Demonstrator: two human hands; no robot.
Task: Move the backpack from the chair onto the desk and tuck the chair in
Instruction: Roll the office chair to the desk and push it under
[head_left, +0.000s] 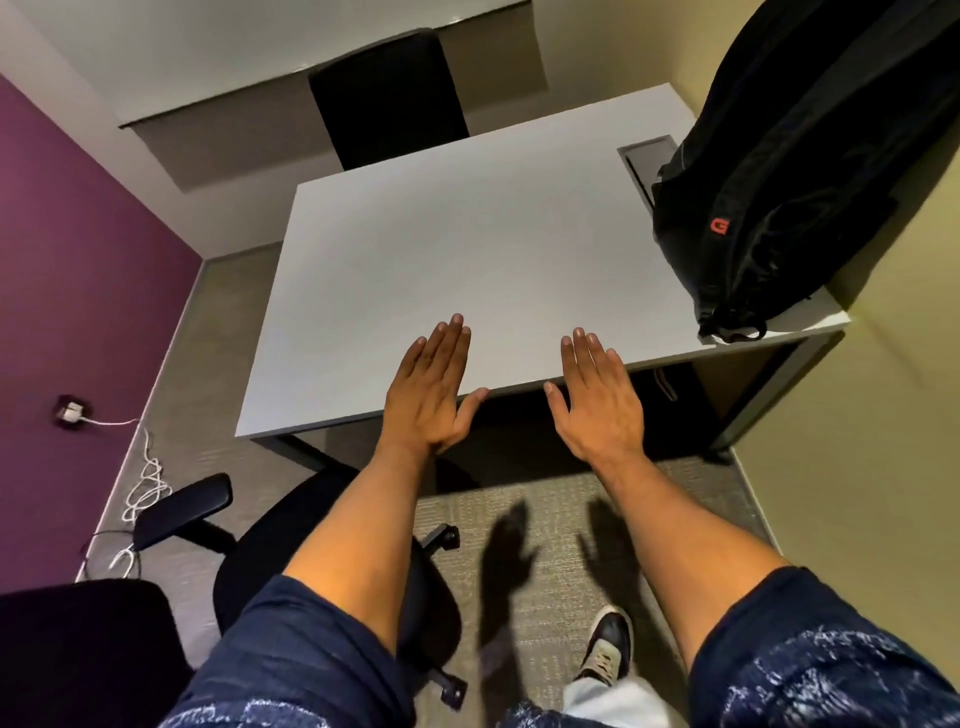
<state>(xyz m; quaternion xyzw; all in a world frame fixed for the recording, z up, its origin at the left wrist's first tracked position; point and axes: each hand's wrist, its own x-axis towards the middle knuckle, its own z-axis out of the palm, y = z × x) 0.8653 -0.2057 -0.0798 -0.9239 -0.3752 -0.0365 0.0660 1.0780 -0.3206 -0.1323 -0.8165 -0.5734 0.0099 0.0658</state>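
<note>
A black backpack (795, 156) with a small red logo stands upright at the right end of the white desk (441, 249), leaning against the yellow wall. A black swivel chair (260, 551) sits at the lower left, away from the desk, its seat partly hidden under my left arm. My left hand (434, 387) and my right hand (597, 395) hover flat over the desk's near edge, fingers stretched out, holding nothing.
A second black chair (389, 98) stands behind the desk's far side. A white cable (148, 483) trails on the floor by the purple wall from a socket (70, 410). A cable hatch (644, 161) is set in the desk. Carpet lies between me and the desk.
</note>
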